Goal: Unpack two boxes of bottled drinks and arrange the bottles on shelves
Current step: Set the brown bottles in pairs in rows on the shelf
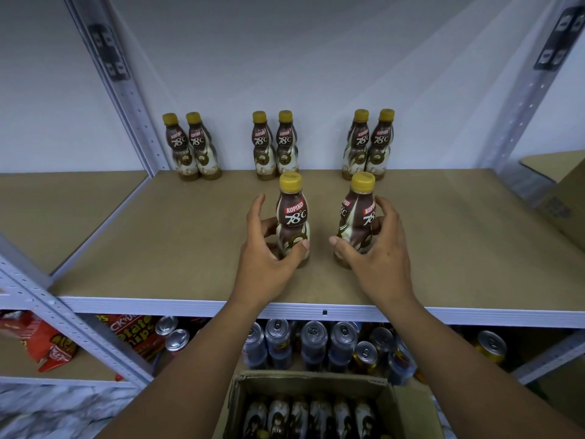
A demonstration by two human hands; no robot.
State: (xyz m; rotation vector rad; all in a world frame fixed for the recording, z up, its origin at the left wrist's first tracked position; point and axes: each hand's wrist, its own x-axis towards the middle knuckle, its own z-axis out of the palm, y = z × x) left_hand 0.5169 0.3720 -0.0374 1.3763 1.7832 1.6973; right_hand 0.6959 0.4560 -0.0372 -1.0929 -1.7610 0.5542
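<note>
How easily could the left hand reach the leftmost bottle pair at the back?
Probably yes: bare shelf lies between the left hand and the leftmost pair, though it now grips a bottle.

on brown shelf (158, 236), near front: left bottle (292, 213) gripped low by left hand (269, 251); right bottle (356, 217) gripped low by right hand (378, 251); both upright, apart. at back wall: three pairs of bottles (286, 144), upright. below: cans (313, 340), chip bags (47, 343), open box (408, 407) of bottles.
</note>
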